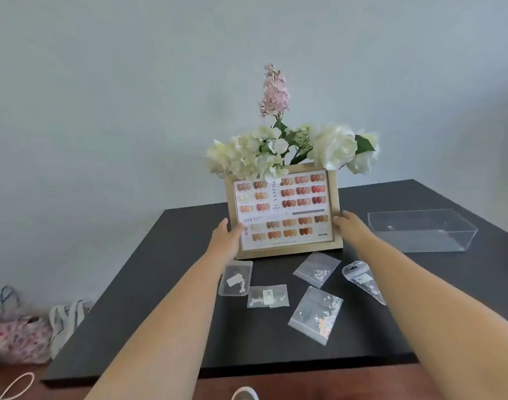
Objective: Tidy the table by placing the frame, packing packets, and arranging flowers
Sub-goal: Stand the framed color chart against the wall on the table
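The frame (283, 210), gold-edged and showing a chart of nail colour swatches, stands nearly upright at the middle of the black table (166, 298), its lower edge on or just above the surface; which cannot be told. The left hand (227, 238) clasps its left edge, thumb on the front face; the right hand (348, 223) holds its right edge, fingers closed against the moulding. One bunch of flowers (290, 148), white blooms with a single pink spike, rises directly behind the frame, overlapping its top edge. Five clear packets (316, 314) of small pieces lie flat on the near side of the frame, apart from both hands. One clear plastic box (420, 230) sits open at the far right. Two bags (17, 339) rest on the floor at left.
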{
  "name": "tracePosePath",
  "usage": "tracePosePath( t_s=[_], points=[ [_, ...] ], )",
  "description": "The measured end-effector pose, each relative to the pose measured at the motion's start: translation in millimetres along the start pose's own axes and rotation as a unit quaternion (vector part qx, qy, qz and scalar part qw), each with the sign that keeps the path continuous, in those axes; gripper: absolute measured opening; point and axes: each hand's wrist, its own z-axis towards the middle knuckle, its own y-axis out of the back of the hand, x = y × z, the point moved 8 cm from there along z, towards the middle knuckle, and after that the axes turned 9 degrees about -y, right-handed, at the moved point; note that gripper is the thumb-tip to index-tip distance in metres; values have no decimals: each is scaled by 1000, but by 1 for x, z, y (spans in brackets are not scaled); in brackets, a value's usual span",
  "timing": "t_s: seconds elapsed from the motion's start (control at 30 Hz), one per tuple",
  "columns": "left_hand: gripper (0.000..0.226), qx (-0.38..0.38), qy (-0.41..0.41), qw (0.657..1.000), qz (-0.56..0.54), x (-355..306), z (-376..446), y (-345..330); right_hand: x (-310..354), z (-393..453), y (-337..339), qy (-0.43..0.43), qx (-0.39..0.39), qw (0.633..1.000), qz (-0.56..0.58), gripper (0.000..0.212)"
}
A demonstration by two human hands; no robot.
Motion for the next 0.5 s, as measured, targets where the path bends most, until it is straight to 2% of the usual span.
tracePosePath(
  t_s=[0.13,0.27,0.37,0.5],
  points=[
    [55,19,3,994,-108,13,9,-20,-13,11,-6,12,-27,1000,1,44],
    [72,45,-22,988,-147,29,20,-32,-27,23,8,28,-117,993,3,39],
    [68,71,-30,984,-163,37,27,-32,-25,27,3,12,-116,993,24,35],
    [56,34,-30,988,-150,53,32,-3,-18,16,-2,15,-98,995,17,33]
  ],
)
